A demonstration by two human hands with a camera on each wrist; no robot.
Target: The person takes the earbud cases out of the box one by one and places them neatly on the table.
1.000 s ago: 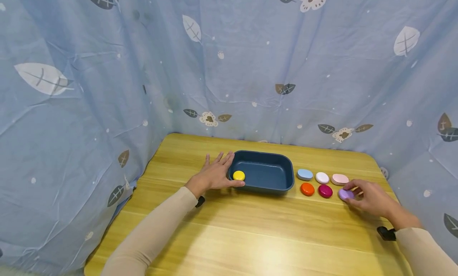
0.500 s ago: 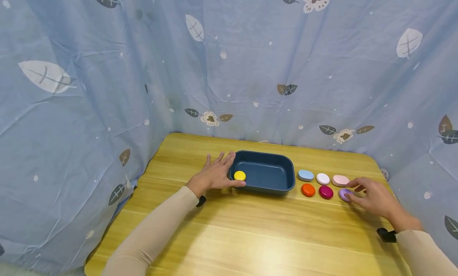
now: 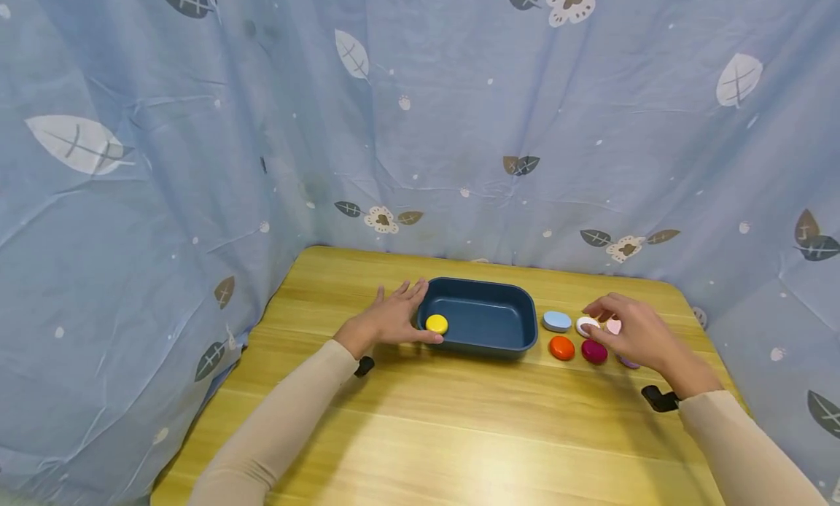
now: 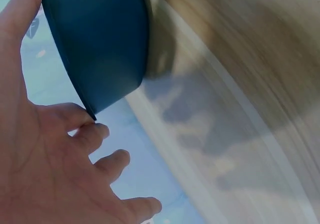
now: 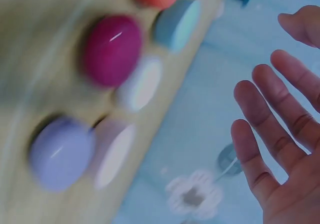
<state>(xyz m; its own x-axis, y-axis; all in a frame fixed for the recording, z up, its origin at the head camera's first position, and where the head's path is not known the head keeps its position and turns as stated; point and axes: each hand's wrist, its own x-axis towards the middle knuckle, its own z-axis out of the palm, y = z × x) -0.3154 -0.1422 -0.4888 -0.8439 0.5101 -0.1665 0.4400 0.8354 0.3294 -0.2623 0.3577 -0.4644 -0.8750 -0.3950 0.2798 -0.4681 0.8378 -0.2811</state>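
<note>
A dark blue rectangular tub [image 3: 488, 320] stands near the table's far edge, with a yellow round piece [image 3: 437, 324] inside its left end. My left hand [image 3: 390, 322] rests on the tub's left rim, fingers spread and thumb along the front side. To the right of the tub lie small smooth pieces in two rows: light blue oval [image 3: 557, 321], white [image 5: 142, 83] and pale pink [image 5: 115, 154] behind; orange [image 3: 561, 348], magenta [image 3: 594, 351] and lilac [image 5: 62, 154] in front. My right hand [image 3: 633, 333] hovers over them holding nothing, partly hiding the pink and lilac pieces in the head view.
The wooden table [image 3: 472, 426] reaches toward me in front of the tub. A blue curtain [image 3: 426, 127] with leaf and flower prints hangs close behind the table and along both sides. A black strap mount [image 3: 659, 399] sits at my right wrist.
My right hand was touching the lilac piece; it has let go, lifted and moved left over the white and magenta pieces. My left hand stays on the tub.
</note>
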